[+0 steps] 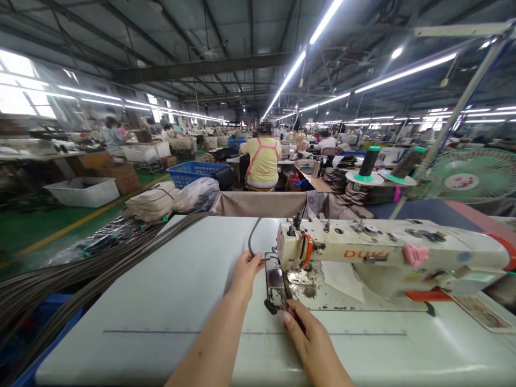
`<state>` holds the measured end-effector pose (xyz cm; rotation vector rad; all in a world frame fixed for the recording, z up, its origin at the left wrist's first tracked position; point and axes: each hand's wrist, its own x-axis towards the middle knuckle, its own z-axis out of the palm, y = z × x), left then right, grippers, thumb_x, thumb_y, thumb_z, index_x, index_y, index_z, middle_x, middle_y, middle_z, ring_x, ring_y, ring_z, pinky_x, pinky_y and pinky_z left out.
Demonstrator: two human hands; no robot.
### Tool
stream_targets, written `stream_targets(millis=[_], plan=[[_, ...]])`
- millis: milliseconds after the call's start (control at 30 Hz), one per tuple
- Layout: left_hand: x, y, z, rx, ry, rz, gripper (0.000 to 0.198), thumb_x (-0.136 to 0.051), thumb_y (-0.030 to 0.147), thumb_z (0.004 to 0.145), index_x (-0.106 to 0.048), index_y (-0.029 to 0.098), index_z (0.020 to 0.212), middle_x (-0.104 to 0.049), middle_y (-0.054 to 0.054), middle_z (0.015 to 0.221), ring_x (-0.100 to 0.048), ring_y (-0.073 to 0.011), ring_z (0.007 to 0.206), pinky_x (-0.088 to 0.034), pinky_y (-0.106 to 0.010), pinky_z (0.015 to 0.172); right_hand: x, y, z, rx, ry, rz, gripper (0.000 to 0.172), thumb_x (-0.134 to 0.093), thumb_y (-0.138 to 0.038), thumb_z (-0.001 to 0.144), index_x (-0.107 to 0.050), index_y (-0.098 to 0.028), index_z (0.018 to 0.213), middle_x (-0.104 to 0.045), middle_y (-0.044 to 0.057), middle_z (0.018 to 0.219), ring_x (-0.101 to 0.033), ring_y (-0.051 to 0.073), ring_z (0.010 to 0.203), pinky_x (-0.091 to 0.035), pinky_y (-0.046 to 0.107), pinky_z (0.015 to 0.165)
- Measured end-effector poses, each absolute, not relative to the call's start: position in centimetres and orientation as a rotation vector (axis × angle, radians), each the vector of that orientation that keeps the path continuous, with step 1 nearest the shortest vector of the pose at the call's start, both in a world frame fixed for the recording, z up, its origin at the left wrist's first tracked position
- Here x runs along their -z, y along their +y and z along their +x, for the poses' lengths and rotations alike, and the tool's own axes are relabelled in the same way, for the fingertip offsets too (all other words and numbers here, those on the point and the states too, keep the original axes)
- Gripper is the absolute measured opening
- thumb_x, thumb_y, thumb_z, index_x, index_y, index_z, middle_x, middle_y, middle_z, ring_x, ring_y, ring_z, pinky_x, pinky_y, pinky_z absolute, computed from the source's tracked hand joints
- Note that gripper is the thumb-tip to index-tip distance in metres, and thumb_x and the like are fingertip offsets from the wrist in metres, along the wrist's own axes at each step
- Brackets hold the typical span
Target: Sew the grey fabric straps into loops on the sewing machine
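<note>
A white sewing machine (363, 250) stands on the pale table, its needle area and metal plate just right of my left hand (243, 273). Thumb and fingers of that hand are closed on a narrow dark strip (250, 239), which curves up and away across the tabletop. In front of the presser foot, my right hand (308, 333) pinches a dark strip close to the machine's plate. Whether both hands hold one and the same strip I cannot tell, as the machine head and fingers hide the middle.
A bundle of long dark strips (133, 252) hangs over the table's left side. Two thread cones (368, 163) and a green fan (463, 177) stand at the right. A fabric-lined bin (262, 204) lies beyond the table; a person in yellow (261, 161) sits behind it.
</note>
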<state>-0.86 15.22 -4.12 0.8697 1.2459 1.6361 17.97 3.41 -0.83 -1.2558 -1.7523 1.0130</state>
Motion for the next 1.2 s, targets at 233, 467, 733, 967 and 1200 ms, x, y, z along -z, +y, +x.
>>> stream_targets(millis=[233, 467, 733, 967, 1200], plan=[[4.0, 8.7, -3.5, -1.663, 1.265, 0.842, 0.041, -0.084, 0.050, 0.072, -0.064, 0.018, 0.088, -0.075, -0.006, 0.090, -0.073, -0.0202, 0.091, -0.058, -0.036, 0.093, 0.9, 4.8, 14.8, -1.654, -1.309, -1.183, 0.060, -0.065, -0.075, 0.080, -0.072, -0.016, 0.091, -0.063, 0.000, 0.069, -0.041, 0.009, 0.049, -0.027, 0.023, 0.046], [3.4, 4.6, -4.4, -1.681, 1.308, 0.969, 0.034, -0.080, 0.047, 0.080, -0.063, 0.020, 0.092, -0.079, -0.009, 0.103, -0.074, -0.0235, 0.106, -0.056, -0.036, 0.099, 2.1, 6.9, 12.7, -1.806, -1.177, -1.104, 0.059, -0.069, -0.072, 0.079, -0.068, -0.014, 0.086, -0.060, -0.001, 0.067, -0.032, 0.005, 0.047, -0.017, 0.021, 0.044], [3.4, 2.2, -5.2, -1.681, 1.334, 1.044, 0.033, -0.079, 0.047, 0.082, -0.064, 0.019, 0.093, -0.078, -0.011, 0.107, -0.073, -0.0248, 0.110, -0.056, -0.037, 0.101, 1.4, 7.6, 11.4, -1.901, -1.217, -1.019, 0.056, -0.070, -0.070, 0.079, -0.067, -0.015, 0.085, -0.047, -0.007, 0.061, -0.019, 0.003, 0.045, -0.009, 0.021, 0.044], [3.3, 0.9, -5.8, -1.651, 1.327, 1.050, 0.032, -0.078, 0.045, 0.084, -0.065, 0.019, 0.096, -0.078, -0.011, 0.111, -0.073, -0.0240, 0.111, -0.055, -0.038, 0.103, 1.4, 6.9, 11.1, -1.828, -1.303, -1.023, 0.059, -0.065, -0.076, 0.078, -0.063, -0.017, 0.082, -0.041, -0.008, 0.058, -0.020, 0.004, 0.045, -0.011, 0.023, 0.045], [2.8, 0.0, -5.6, -1.605, 1.346, 1.095, 0.033, -0.078, 0.048, 0.083, -0.065, 0.019, 0.093, -0.079, -0.012, 0.109, -0.074, -0.0239, 0.106, -0.058, -0.036, 0.098, 0.7, 6.7, 11.7, -1.666, -1.488, -1.097, 0.054, -0.053, -0.074, 0.086, -0.061, -0.020, 0.082, -0.043, -0.006, 0.061, -0.028, 0.010, 0.050, -0.022, 0.025, 0.049]])
